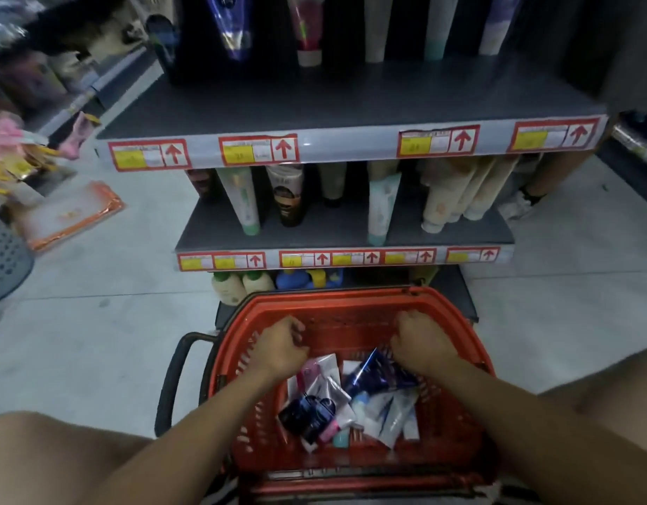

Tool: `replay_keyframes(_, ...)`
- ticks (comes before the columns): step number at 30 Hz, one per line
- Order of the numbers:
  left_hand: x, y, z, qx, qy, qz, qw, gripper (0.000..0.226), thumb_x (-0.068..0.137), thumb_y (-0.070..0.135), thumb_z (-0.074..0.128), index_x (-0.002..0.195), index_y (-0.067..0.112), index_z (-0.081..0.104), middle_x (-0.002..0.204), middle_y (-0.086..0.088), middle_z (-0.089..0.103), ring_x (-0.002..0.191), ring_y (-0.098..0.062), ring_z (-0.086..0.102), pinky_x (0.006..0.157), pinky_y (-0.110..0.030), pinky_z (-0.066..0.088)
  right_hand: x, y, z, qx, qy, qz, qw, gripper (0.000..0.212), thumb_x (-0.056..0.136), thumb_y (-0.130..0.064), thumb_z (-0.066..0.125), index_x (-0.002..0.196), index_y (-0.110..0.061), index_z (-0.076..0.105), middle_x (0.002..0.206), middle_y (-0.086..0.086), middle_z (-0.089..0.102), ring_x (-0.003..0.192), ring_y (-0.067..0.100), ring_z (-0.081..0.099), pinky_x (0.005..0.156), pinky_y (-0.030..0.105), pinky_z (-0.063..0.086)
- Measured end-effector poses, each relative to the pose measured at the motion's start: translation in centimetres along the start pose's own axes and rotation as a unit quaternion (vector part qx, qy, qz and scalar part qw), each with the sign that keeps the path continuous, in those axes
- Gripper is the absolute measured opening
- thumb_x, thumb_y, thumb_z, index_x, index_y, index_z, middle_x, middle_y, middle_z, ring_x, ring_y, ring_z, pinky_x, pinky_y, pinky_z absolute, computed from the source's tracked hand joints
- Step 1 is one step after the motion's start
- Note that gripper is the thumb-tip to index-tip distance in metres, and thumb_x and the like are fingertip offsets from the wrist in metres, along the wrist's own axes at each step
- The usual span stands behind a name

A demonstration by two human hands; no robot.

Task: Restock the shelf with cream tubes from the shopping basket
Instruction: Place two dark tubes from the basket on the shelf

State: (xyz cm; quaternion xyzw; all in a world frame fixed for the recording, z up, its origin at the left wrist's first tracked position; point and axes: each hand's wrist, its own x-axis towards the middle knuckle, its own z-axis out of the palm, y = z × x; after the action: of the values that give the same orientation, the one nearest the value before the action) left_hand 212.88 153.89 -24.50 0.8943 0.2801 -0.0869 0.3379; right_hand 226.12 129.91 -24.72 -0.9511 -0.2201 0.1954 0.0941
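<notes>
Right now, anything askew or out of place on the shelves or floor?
Yes. On the middle grey shelf, the white-and-green cream tubes and beige tubes lean sideways rather than standing straight. An orange-edged clear packet lies loose on the floor at left. In the red plastic basket the tubes are jumbled.

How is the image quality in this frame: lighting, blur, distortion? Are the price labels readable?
Head view: dim, uneven light; the upper shelf and its tubes are in deep shadow, while the floor is brighter. Wide-angle distortion bows the shelf edges. The left margin is smeared with blur. The price labels show red arrows, but their text is too soft to read. The basket, both hands and the tubes are reasonably clear.
</notes>
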Motion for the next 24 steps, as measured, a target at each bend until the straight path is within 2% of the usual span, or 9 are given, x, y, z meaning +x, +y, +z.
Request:
replay_keyframes(5, 1.4, -3.8, 4.3, 0.011, -0.105, -0.075, 0.992, 0.031, 0.085, 0.05, 0.075, 0.104, 0.026, 0.072, 0.103, -0.001, 0.077, 0.098, -0.023, 0.074, 0.085, -0.029, 0.057, 1.0, 2.6, 6.0, 0.024, -0.116, 0.091, 0.989, 0.039, 0.089, -0.041, 0.056, 0.107, -0.01, 0.072, 0.108, 0.012, 0.074, 0.097, 0.03, 0.071, 0.078, 0.034, 0.057)
replay_keyframes(9, 2.5, -6.1, 7.3, 0.028, -0.147, -0.108, 0.983, 0.032, 0.097, 0.03, 0.067, 0.126, 0.017, 0.068, 0.122, -0.008, 0.074, 0.113, -0.028, 0.07, 0.088, -0.029, 0.053, 1.6, 3.3, 10.5, 0.094, -0.179, 0.13, 0.971, 0.02, 0.104, -0.024, 0.05, 0.102, -0.012, 0.066, 0.107, 0.016, 0.07, 0.099, 0.033, 0.067, 0.078, 0.034, 0.05)
replay_keyframes(11, 2.9, -7.2, 8.6, 0.034, -0.156, -0.124, 0.979, 0.035, 0.094, 0.021, 0.066, 0.128, 0.014, 0.064, 0.122, -0.01, 0.073, 0.11, -0.029, 0.07, 0.086, -0.031, 0.056, 2.0, 3.8, 12.7, 0.13, -0.181, 0.169, 0.96, 0.022, 0.104, -0.023, 0.048, 0.085, -0.019, 0.057, 0.086, 0.007, 0.06, 0.078, 0.024, 0.061, 0.08, 0.035, 0.051)
replay_keyframes(13, 3.3, -8.3, 9.8, 0.038, -0.167, -0.137, 0.976, 0.039, 0.091, 0.018, 0.066, 0.129, 0.013, 0.062, 0.117, -0.011, 0.074, 0.106, -0.029, 0.07, 0.086, -0.036, 0.059, 3.3, 4.5, 15.7, 0.209, -0.147, 0.226, 0.94, 0.03, 0.105, -0.02, 0.045, 0.078, -0.021, 0.058, 0.073, -0.001, 0.055, 0.054, 0.005, 0.055, 0.064, 0.027, 0.05)
replay_keyframes(14, 3.5, -8.9, 10.4, 0.048, -0.171, -0.14, 0.974, 0.041, 0.09, 0.018, 0.066, 0.13, 0.013, 0.06, 0.117, -0.011, 0.074, 0.106, -0.029, 0.07, 0.087, -0.038, 0.059, 3.8, 4.4, 16.8, 0.243, -0.117, 0.243, 0.932, 0.037, 0.108, -0.017, 0.04, 0.08, -0.02, 0.064, 0.072, 0.006, 0.062, 0.051, 0.007, 0.061, 0.06, 0.027, 0.05)
replay_keyframes(16, 3.7, -9.5, 11.2, 0.077, -0.174, -0.131, 0.973, 0.046, 0.09, 0.022, 0.068, 0.134, 0.013, 0.056, 0.126, -0.013, 0.07, 0.113, -0.032, 0.067, 0.093, -0.038, 0.056, 4.4, 4.2, 18.4, 0.371, -0.097, 0.28, 0.88, 0.029, 0.109, -0.004, 0.038, 0.111, 0.001, 0.067, 0.093, 0.027, 0.07, 0.08, 0.03, 0.07, 0.07, 0.041, 0.052)
replay_keyframes(18, 3.6, -10.2, 12.1, 0.108, -0.178, -0.118, 0.971, 0.054, 0.092, 0.025, 0.069, 0.141, 0.015, 0.048, 0.136, -0.015, 0.06, 0.123, -0.035, 0.06, 0.099, -0.039, 0.052, 4.5, 3.3, 18.1, 0.396, -0.108, 0.353, 0.841, 0.02, 0.102, -0.011, 0.059, 0.117, 0.001, 0.062, 0.106, 0.022, 0.066, 0.093, 0.029, 0.06, 0.082, 0.04, 0.049)
replay_keyframes(21, 3.0, -11.6, 13.6, 0.163, -0.204, -0.099, 0.96, 0.073, 0.087, 0.027, 0.076, 0.149, 0.018, 0.039, 0.141, -0.016, 0.047, 0.129, -0.038, 0.052, 0.106, -0.044, 0.047, 5.6, 3.4, 19.9, 0.445, -0.065, 0.439, 0.778, 0.045, 0.091, -0.029, 0.077, 0.12, 0.003, 0.064, 0.115, 0.018, 0.069, 0.095, 0.028, 0.065, 0.075, 0.038, 0.053)
replay_keyframes(24, 2.5, -12.5, 14.8, 0.189, -0.2, -0.089, 0.957, 0.085, 0.077, 0.027, 0.085, 0.148, 0.019, 0.038, 0.14, -0.013, 0.045, 0.127, -0.035, 0.051, 0.107, -0.044, 0.048, 6.8, 4.4, 22.4, 0.439, -0.043, 0.465, 0.768, 0.062, 0.082, -0.051, 0.077, 0.125, -0.006, 0.068, 0.116, 0.017, 0.072, 0.097, 0.033, 0.071, 0.08, 0.042, 0.058)
